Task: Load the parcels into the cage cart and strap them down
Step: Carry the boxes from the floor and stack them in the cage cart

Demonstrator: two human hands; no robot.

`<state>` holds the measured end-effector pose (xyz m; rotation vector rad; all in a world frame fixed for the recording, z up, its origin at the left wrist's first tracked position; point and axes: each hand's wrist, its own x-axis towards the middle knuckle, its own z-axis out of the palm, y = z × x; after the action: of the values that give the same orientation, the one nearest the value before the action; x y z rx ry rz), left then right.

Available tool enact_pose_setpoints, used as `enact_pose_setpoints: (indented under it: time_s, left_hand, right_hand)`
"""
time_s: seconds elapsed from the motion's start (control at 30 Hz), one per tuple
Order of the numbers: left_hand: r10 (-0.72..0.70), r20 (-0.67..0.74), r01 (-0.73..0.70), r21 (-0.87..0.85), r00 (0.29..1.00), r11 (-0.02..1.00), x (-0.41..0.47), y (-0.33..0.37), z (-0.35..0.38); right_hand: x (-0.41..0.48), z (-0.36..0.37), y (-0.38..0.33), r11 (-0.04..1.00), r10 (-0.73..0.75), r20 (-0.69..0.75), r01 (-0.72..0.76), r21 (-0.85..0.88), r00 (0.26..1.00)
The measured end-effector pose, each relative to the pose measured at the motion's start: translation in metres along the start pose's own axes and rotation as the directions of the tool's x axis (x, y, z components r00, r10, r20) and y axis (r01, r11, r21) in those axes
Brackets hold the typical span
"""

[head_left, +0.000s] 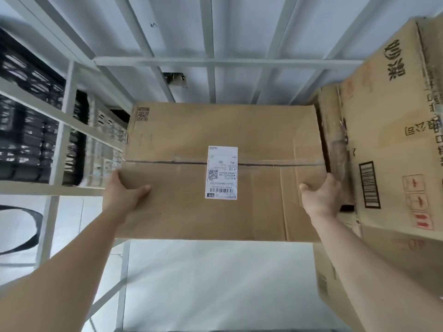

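A brown cardboard parcel with a white shipping label on its taped top is held level inside the white cage cart. My left hand grips its left edge, thumb lying on top. My right hand grips its right edge, thumb on top as well, fingers hidden down the side. The parcel hangs above the cart's pale floor, close to the cart's barred back wall.
A tall printed carton stands in the cart against the right side, with a worn smaller box wedged beside it. Black crates show through the left bars. A grey floor lies outside at the left.
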<state>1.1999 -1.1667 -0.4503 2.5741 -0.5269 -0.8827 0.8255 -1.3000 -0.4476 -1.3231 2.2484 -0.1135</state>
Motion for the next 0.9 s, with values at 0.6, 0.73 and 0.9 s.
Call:
enact_pose_setpoints:
  time_s: [0.6, 0.73, 0.9]
  left_hand:
    - [0.109, 0.115, -0.13, 0.193, 0.987, 0.973, 0.064, -0.016, 0.07]
    - [0.076, 0.16, -0.133, 0.383, 0.984, 0.914, 0.024, -0.029, 0.07]
    - [0.132, 0.235, -0.243, 0.543, 0.963, 0.804, -0.004, -0.042, 0.065]
  right_hand:
    - [0.056, 0.055, 0.023, 0.985, -0.12, 0.303, 0.152, -0.085, 0.945]
    - [0.023, 0.049, 0.042, 0.915, -0.19, 0.395, 0.308, -0.26, 0.899]
    - [0.006, 0.056, 0.064, 0.757, -0.284, 0.402, 0.461, -0.463, 0.87]
